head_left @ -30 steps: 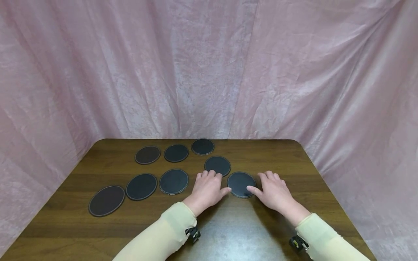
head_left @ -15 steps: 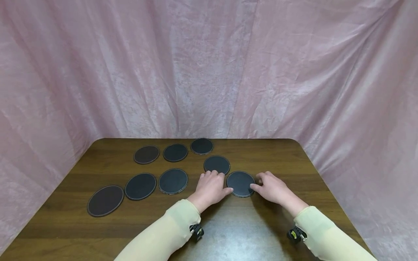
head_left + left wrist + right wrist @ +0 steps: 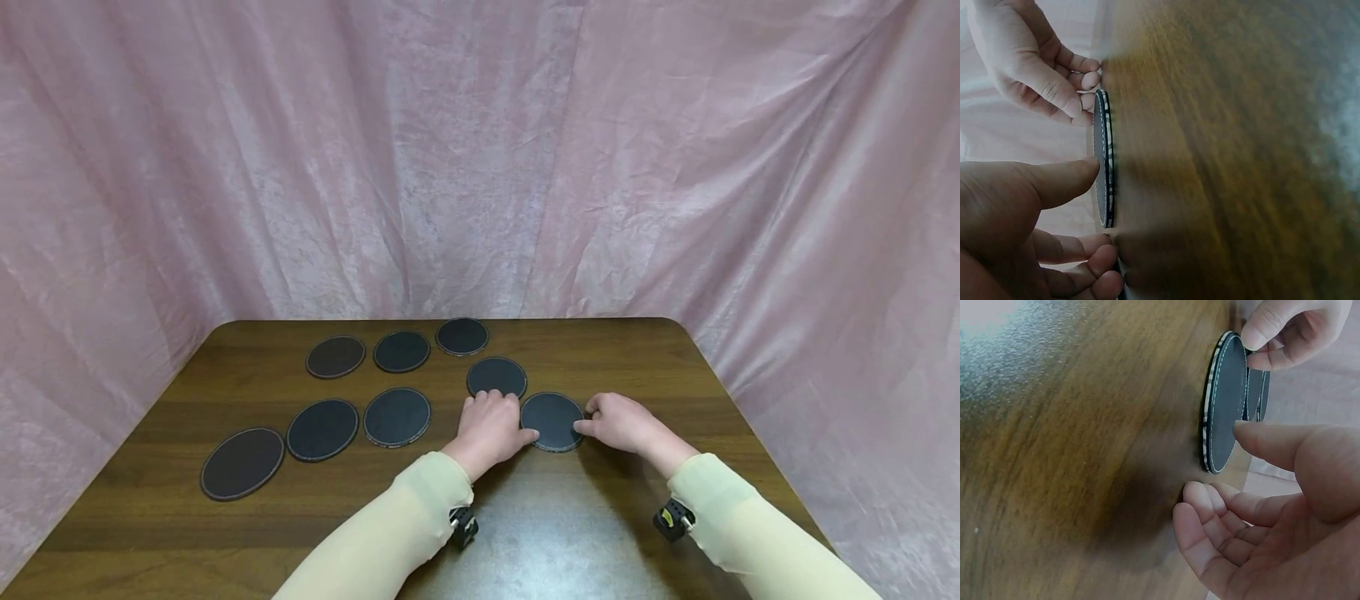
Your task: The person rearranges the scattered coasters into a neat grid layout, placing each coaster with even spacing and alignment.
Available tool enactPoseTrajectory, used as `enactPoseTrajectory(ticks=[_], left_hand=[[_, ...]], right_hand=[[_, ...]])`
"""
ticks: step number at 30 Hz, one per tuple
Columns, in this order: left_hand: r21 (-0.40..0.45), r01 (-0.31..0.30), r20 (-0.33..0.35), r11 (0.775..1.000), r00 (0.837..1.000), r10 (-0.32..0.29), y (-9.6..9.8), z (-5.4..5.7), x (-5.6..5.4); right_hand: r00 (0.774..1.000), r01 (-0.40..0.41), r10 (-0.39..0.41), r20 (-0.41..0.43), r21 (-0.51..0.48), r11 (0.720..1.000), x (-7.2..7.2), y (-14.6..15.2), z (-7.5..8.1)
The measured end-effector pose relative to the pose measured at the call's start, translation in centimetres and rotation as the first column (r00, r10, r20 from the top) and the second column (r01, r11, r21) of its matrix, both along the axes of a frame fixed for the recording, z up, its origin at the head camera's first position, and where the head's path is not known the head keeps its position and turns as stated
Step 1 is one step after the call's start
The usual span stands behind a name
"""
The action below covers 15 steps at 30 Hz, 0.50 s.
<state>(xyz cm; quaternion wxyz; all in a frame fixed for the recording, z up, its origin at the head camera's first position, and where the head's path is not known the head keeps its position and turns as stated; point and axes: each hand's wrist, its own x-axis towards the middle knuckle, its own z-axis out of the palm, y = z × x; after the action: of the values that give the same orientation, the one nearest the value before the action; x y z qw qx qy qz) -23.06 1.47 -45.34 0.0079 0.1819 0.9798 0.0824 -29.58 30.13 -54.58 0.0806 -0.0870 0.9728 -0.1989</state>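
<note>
Head: right hand [image 3: 618,421] is drawing its fingers in, so it and left hand [image 3: 487,429] are now bracketing the rightmost disc [image 3: 551,422]; eight discs [image 3: 397,417] are lying on one table [image 3: 652,358]. Left wrist: left hand is hanging loose, thumb [image 3: 1072,181] maybe touching the disc. Right wrist: right hand is curving relaxed, pinching nothing.

In the head view, the left hand [image 3: 491,427] hides part of the near rim of the dark disc [image 3: 497,374] beyond it; the left sleeve [image 3: 375,537], right sleeve [image 3: 772,537] and table [image 3: 142,517] run off the bottom edge. Details of the wrist devices [image 3: 465,527] are too small to tell. Both wrist views crop the left hand and right hand [image 3: 621,423].
</note>
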Motion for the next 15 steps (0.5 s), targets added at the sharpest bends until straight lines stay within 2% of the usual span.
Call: enactPoseTrajectory(ticks=[8,9,12,15], left_hand=[[0.012,-0.010,0.003,1.000,1.000,0.010,0.4,-0.2,-0.1],[0.014,-0.011,0.003,1.000,1.000,0.011,0.4,-0.2,-0.2],[0.011,-0.012,0.013,1.000,1.000,0.012,0.5,-0.1,-0.2],[0.015,-0.018,0.030,1.000,0.999,0.017,0.6,0.0,-0.3]], right_hand=[[1.000,0.007,-0.008,0.024,0.042,0.999,0.2,-1.0,0.8],[1.000,-0.003,0.003,0.010,0.047,0.999,1.0,-1.6,1.8],[1.000,-0.007,0.006,0.018,0.041,0.999,2.1,-2.5,3.5],[0.998,0.017,-0.018,0.061,0.012,1.000,3.0,-3.2,5.1]])
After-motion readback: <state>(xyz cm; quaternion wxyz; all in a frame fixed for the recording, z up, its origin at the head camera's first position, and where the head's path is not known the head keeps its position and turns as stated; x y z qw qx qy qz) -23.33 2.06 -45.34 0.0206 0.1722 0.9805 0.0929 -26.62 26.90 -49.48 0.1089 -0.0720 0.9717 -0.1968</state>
